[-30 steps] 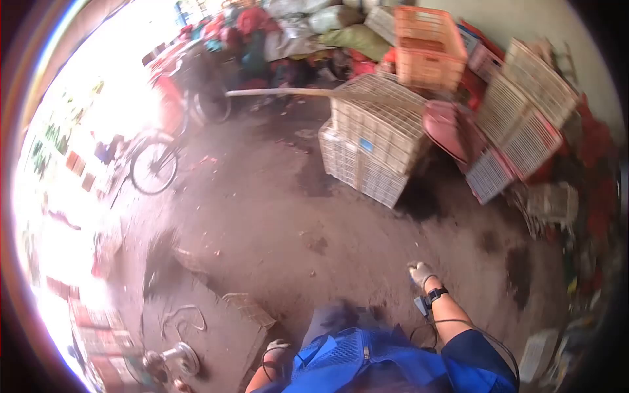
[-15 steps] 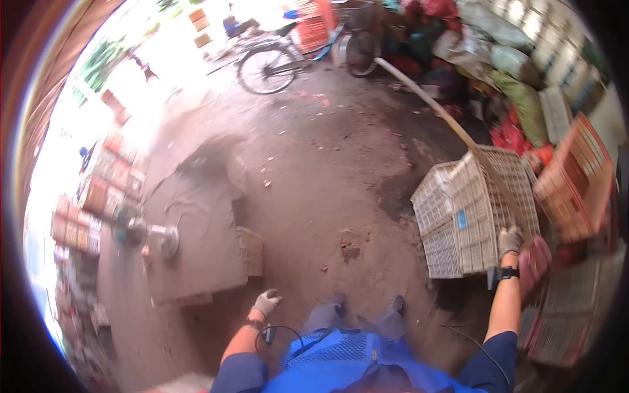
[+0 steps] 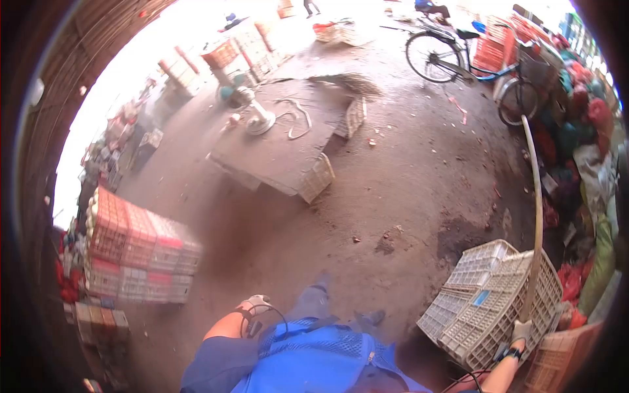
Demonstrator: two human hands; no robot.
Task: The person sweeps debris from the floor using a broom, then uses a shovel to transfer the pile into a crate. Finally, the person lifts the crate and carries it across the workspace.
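Observation:
My right hand (image 3: 521, 332), in a pale glove, is closed round the lower end of a long wooden pole (image 3: 537, 216) at the right. The pole slants up past a stack of white plastic crates (image 3: 468, 321), which lies tilted on the floor just left of that hand. A blue label (image 3: 481, 298) shows on the crates. My left hand (image 3: 255, 303), gloved too, hangs near my waist at the blue vest, its fingers curled; whether anything is in it is too small to make out.
A low table (image 3: 275, 150) carries a fan-like device (image 3: 259, 121). Red and white crates (image 3: 141, 249) are stacked at the left. A bicycle (image 3: 458, 62) stands at the back right, before filled sacks (image 3: 583, 144). An orange crate (image 3: 557, 360) lies at the lower right. A person (image 3: 432, 8) sits far back.
The view has swung left, so the table, bicycle and crates appear farther right, and the left crate stack is now visible. My right hand still holds the pole.

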